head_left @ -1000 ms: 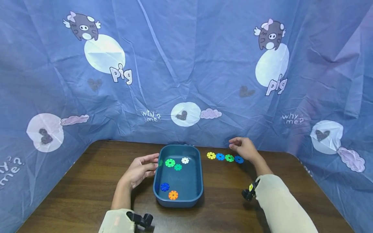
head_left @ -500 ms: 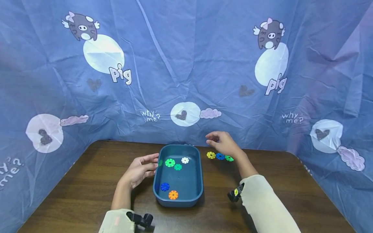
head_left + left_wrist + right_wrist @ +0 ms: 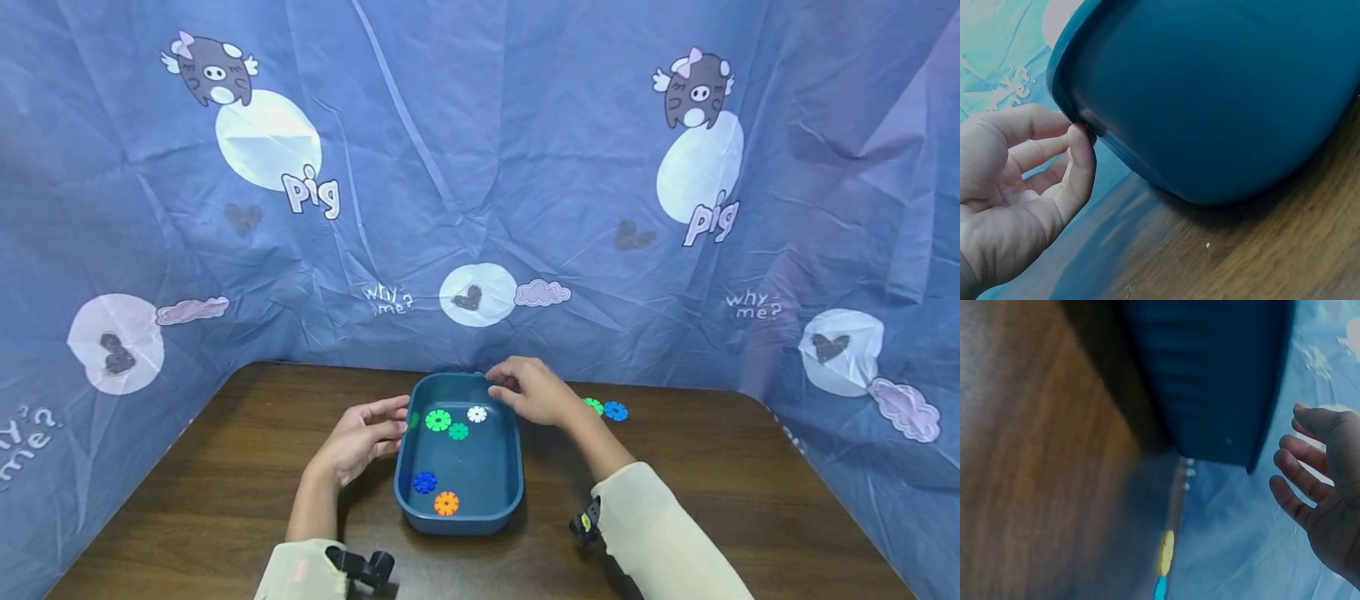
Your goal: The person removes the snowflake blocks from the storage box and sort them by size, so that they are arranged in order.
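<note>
A dark blue plastic basin (image 3: 459,523) stands on the table with several notched flower discs inside, among them a white disc (image 3: 477,414), a green disc (image 3: 438,420) and an orange disc (image 3: 446,503). At its left side, my left hand (image 3: 362,440) pinches the rim between thumb and fingers, as the left wrist view shows. My right hand (image 3: 534,392) hovers over the far right corner of the basin, fingers loosely bent. The right wrist view shows nothing held in the right hand.
Right of the basin, a green disc (image 3: 593,407) and a blue disc (image 3: 616,411) lie in a row on the wooden table (image 3: 720,483). A yellow disc (image 3: 1166,552) in that row is hidden from the head view. A blue printed curtain (image 3: 480,208) hangs behind.
My right hand has moved left from the right end of the disc row to above the basin's corner, now covering the yellow end of the row. The left hand and basin stay put.
</note>
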`<action>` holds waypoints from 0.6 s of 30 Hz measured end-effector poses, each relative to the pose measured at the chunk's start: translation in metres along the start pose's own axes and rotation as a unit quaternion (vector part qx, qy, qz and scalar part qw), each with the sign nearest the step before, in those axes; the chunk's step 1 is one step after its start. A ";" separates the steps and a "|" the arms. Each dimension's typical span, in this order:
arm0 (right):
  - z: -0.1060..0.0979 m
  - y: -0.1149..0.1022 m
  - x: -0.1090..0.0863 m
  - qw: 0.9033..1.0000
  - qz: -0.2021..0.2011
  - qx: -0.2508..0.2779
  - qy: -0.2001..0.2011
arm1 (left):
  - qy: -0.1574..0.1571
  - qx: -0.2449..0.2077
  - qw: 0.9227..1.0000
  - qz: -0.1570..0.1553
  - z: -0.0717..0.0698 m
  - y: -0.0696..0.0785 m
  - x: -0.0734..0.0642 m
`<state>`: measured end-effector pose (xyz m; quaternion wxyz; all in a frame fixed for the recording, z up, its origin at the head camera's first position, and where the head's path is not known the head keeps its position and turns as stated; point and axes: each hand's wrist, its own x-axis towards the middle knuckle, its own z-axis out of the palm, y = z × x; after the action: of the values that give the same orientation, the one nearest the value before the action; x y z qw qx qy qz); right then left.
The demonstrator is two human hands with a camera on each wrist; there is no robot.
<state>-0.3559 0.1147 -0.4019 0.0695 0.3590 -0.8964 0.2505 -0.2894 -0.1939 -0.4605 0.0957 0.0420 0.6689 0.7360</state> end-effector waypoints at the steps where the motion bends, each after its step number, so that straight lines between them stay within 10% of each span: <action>1: 0.003 -0.003 0.000 1.000 -0.006 -0.008 -0.007 | -0.001 0.000 1.000 0.000 0.000 0.000 0.000; 18: 0.050 -0.032 0.009 0.966 -0.054 -0.172 -0.185 | -0.001 -0.004 1.000 0.002 0.000 -0.001 0.001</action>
<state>-0.3380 0.0645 -0.4294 -0.0239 0.4293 -0.9027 0.0177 -0.2905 -0.1936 -0.4616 0.0952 0.0435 0.6654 0.7391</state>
